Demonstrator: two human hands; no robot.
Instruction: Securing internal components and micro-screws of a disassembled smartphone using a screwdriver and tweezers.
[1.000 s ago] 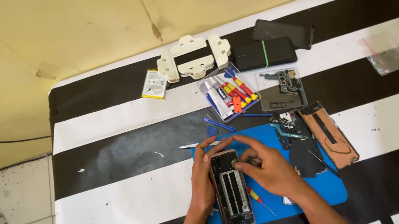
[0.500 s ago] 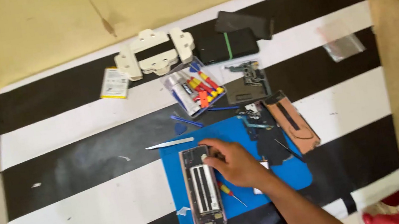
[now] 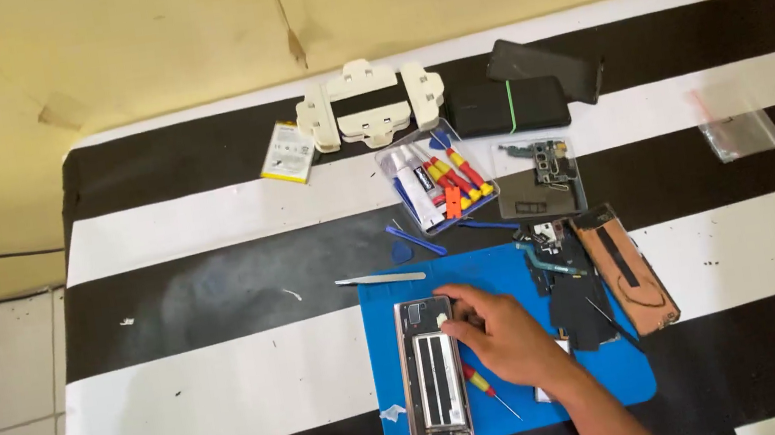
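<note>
An opened phone (image 3: 435,379) with its inner frame showing lies upright on the left part of a blue work mat (image 3: 501,270). My right hand (image 3: 507,334) reaches in from the lower right. Its fingers lie loosely on the phone's upper right edge and grip nothing. A small red-and-yellow screwdriver (image 3: 488,389) lies on the mat just under the hand. Metal tweezers (image 3: 380,279) rest at the mat's top left corner. My left hand is out of the picture.
Right of the hand lie black phone parts (image 3: 576,300) and a copper-coloured back cover (image 3: 633,270). Further back are a clear screwdriver box (image 3: 438,185), a parts tray (image 3: 538,181), blue pry tools (image 3: 415,241), a white clamp (image 3: 370,106), a battery (image 3: 287,151), a black phone (image 3: 507,106) and a plastic bag (image 3: 740,136).
My left hand has left the phone and gone out of view. The right hand stays on the phone's upper right edge. The view has shifted.
</note>
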